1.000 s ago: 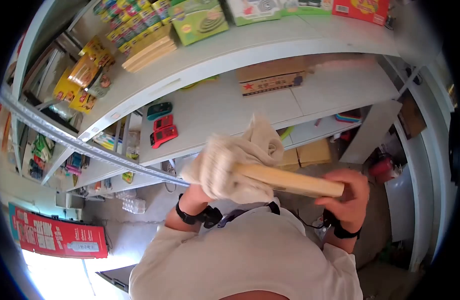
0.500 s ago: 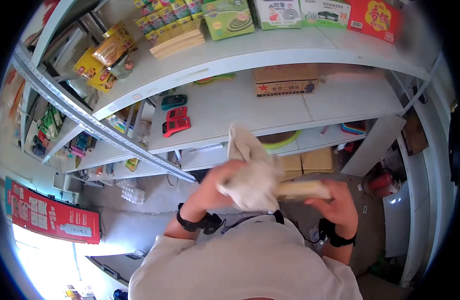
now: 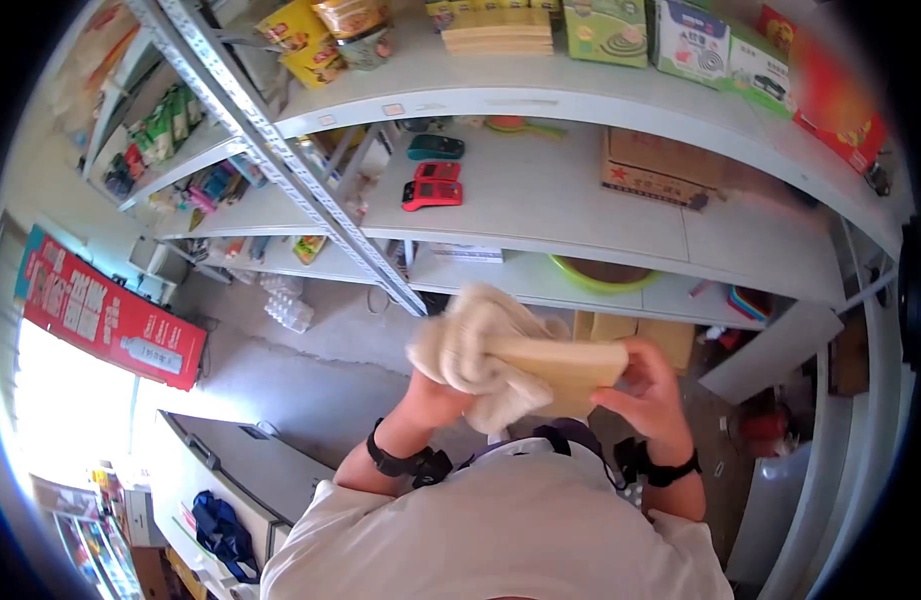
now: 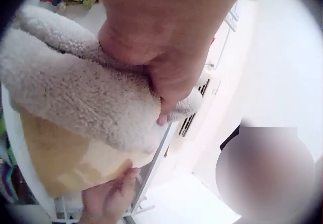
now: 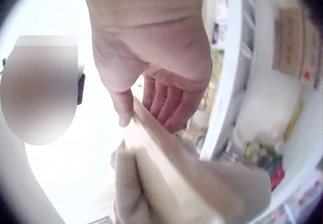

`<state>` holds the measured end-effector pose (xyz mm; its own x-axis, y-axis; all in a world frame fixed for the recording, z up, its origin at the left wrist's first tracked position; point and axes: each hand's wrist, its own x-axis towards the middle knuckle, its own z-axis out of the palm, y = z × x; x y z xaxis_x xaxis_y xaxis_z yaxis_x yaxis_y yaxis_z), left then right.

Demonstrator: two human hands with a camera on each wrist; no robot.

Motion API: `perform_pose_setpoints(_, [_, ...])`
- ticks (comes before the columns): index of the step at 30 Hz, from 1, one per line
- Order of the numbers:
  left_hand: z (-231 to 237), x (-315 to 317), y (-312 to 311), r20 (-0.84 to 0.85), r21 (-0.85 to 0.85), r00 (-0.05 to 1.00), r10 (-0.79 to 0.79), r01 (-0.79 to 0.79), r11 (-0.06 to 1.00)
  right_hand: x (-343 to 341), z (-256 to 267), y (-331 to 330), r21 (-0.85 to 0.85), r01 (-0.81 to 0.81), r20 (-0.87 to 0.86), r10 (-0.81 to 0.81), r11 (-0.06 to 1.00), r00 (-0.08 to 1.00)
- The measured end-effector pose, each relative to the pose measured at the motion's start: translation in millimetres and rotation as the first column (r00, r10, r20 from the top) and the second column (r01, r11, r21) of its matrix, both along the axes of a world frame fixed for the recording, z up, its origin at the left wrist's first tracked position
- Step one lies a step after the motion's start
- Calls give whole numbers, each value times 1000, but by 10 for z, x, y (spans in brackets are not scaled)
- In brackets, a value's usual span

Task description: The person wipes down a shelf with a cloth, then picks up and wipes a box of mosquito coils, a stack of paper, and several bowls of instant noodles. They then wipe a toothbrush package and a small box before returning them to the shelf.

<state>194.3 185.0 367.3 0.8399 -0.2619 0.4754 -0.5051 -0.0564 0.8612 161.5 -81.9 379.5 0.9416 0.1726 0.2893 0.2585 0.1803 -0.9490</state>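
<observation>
cloth over tan block | right fingers pinch block | carton: contents hidden

White box: 蚊香. Carton: red star beside small Chinese characters. Red banner: white lettering, too blurred to read.

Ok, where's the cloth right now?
Near the centre of the head view: the cloth is in the left hand, over the left end of the tan block.
</observation>
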Motion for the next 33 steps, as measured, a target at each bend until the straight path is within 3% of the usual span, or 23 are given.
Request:
perform_pose_setpoints(1, [-86,-56,-8,-221,-208,975,35,-82,975,60,-198,29,65,-159,-71,163,985,984])
perform_pose_setpoints(4, [163,-149,-252,-497,-511,868,-6,-288,810,89,-241,239,26,-158,-158,160,987,974])
perform_pose_setpoints(5, [139,-179,-294,-460,-551,887,-42,-248,797,137,-312,183,54,-168,-119,173,984,978])
perform_pose_setpoints(8, [-76,-253,-338,-382,-693,803,-457,78,717,289,-287,-172,118,-230,-96,241,966,966])
perform_pose_setpoints(10, [-353,-298,-618,-390,-590,836,-385,94,802,384,-236,-404,101,-230,-144,243,968,959])
perform_pose_setpoints(12, [-444,-290,-947,-441,-722,727,-527,62,689,412,-200,-635,135,-197,-219,224,971,950])
perform_pose_setpoints(14, [-450,-238,-1246,-472,-695,688,-551,94,713,434,-192,-831,214,-141,-310,204,967,929])
perform_pose_setpoints(16, [-497,-266,-1464,-492,-688,650,-578,117,717,443,-283,-1026,177,-137,-300,186,975,936])
perform_pose_setpoints(20, [-612,-255,-1584,-591,-668,694,-411,-134,732,395,-479,-1255,132,-120,-314,156,984,937])
perform_pose_setpoints(21, [-566,-240,-1625,-570,-749,707,-419,-237,619,329,-505,-1309,123,-114,-338,150,986,929])
perform_pose_setpoints(23, [-277,-141,-1661,-434,-840,714,-550,-99,534,238,-512,-1411,89,-107,-377,132,990,917])
perform_pose_setpoints(24, [-212,-77,-1682,-351,-880,713,-607,-29,474,204,-523,-1477,20,-29,-336,35,999,941])
perform_pose_setpoints(27, [-465,105,-1708,-305,-734,754,-581,202,648,86,-450,-1631,-186,220,-129,-246,958,961])
perform_pose_setpoints(29, [-306,76,-2004,-441,-655,787,-430,45,754,65,-146,-1726,-296,416,110,-402,860,909])
perform_pose_setpoints(30, [-218,68,-2120,-506,-605,789,-348,-38,795,87,-124,-1749,-346,527,364,-406,777,838])
perform_pose_setpoints(32, [-173,43,-2148,-559,-693,693,-456,-87,716,78,-88,-1748,-339,730,775,-264,593,574])
perform_pose_setpoints(33, [-200,-4,-2121,-579,-729,635,-511,-123,674,55,1,-1690,-310,779,858,-192,545,476])
